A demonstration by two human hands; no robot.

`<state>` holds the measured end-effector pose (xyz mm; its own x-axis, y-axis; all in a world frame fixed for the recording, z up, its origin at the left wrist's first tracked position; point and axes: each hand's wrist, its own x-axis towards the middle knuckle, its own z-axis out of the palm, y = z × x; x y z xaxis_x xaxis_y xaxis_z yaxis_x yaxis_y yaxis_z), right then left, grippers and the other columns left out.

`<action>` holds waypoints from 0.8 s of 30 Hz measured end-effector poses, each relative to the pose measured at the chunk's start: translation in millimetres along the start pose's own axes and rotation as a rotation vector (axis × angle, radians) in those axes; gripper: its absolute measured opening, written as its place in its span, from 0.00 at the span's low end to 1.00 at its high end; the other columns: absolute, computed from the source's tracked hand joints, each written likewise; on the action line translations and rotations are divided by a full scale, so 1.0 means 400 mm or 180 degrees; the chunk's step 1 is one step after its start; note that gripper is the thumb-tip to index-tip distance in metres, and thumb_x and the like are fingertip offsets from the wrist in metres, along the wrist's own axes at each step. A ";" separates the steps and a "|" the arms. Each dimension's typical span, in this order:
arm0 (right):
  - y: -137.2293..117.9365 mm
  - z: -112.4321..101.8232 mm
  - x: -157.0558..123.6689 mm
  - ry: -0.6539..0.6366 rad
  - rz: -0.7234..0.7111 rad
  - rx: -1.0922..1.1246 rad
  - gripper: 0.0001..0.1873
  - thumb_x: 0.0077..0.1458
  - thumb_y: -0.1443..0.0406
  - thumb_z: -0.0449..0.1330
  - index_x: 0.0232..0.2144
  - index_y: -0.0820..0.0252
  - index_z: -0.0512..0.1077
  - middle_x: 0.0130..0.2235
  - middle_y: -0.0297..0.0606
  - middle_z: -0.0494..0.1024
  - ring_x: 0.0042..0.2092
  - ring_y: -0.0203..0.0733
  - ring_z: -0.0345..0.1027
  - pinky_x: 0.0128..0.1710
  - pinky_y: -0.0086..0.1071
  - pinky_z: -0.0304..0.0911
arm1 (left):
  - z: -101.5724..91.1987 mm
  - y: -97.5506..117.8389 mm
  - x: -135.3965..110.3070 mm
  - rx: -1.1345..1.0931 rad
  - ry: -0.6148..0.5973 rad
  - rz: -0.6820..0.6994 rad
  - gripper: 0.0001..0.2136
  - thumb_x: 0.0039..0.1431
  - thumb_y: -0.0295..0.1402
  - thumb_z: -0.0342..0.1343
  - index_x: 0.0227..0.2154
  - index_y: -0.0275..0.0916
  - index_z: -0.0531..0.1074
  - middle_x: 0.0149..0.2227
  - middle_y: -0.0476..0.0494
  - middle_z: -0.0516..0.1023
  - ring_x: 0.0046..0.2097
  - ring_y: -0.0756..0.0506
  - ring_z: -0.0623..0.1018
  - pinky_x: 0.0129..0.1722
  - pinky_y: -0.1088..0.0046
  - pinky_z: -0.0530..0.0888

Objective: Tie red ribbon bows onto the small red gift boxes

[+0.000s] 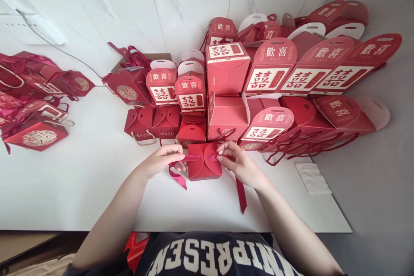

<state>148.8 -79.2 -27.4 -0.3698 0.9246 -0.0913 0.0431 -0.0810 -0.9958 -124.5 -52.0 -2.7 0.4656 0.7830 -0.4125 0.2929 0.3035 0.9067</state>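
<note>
A small red gift box [205, 169] with rounded top flaps stands on the white table [80, 181] right in front of me. A dark red ribbon [241, 194] runs across its top, and both ends hang down onto the table. My left hand [164, 158] pinches the ribbon at the box's left side. My right hand [237, 160] pinches it at the right side. Both hands rest close against the box.
Many red gift boxes [226, 69] of several sizes are stacked behind it against the white wall. More red boxes and bags [35, 133] lie at the far left. A white tissue [313, 177] lies on the table at the right, near the edge.
</note>
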 end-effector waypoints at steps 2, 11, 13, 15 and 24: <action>-0.007 -0.006 0.000 0.0000 0.0009 -0.0037 0.11 0.62 0.58 0.57 0.42 0.57 0.62 0.29 0.29 0.69 0.28 0.33 0.60 0.30 0.28 0.55 | -0.006 -0.007 0.001 0.0025 -0.0031 0.0038 0.13 0.59 0.41 0.57 0.27 0.37 0.70 0.29 0.45 0.79 0.32 0.47 0.79 0.34 0.72 0.74; -0.097 -0.056 -0.029 0.0606 -0.0554 -0.0593 0.07 0.62 0.60 0.57 0.39 0.57 0.67 0.32 0.34 0.71 0.33 0.36 0.65 0.31 0.29 0.61 | -0.064 0.044 -0.053 0.0224 -0.0052 0.0371 0.15 0.60 0.40 0.58 0.23 0.36 0.70 0.23 0.46 0.74 0.27 0.50 0.73 0.29 0.75 0.70; -0.123 -0.059 -0.037 0.0881 -0.0817 -0.0870 0.06 0.62 0.61 0.58 0.39 0.57 0.68 0.36 0.36 0.73 0.36 0.38 0.66 0.34 0.31 0.63 | -0.070 0.058 -0.065 -0.0027 -0.0154 0.0436 0.12 0.58 0.39 0.61 0.26 0.36 0.69 0.21 0.49 0.72 0.23 0.52 0.71 0.25 0.78 0.68; -0.148 -0.056 -0.041 0.1157 -0.1076 -0.1138 0.05 0.61 0.62 0.60 0.38 0.56 0.70 0.38 0.36 0.73 0.37 0.39 0.68 0.36 0.31 0.65 | -0.068 0.079 -0.078 -0.0263 -0.0240 0.0477 0.10 0.57 0.37 0.62 0.36 0.37 0.70 0.21 0.50 0.74 0.22 0.52 0.71 0.24 0.79 0.67; -0.239 -0.046 -0.012 0.1291 -0.1696 -0.0320 0.09 0.54 0.66 0.67 0.37 0.55 0.70 0.34 0.33 0.69 0.31 0.34 0.63 0.28 0.28 0.63 | -0.079 0.219 -0.103 -0.0012 -0.0953 0.1011 0.14 0.60 0.38 0.55 0.42 0.33 0.79 0.41 0.29 0.82 0.42 0.36 0.82 0.36 0.67 0.78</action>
<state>163.7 -68.8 68.5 0.0123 0.8968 0.4423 0.0447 0.4414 -0.8962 -144.4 -40.7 96.4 0.7538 0.6460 -0.1200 0.0933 0.0756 0.9928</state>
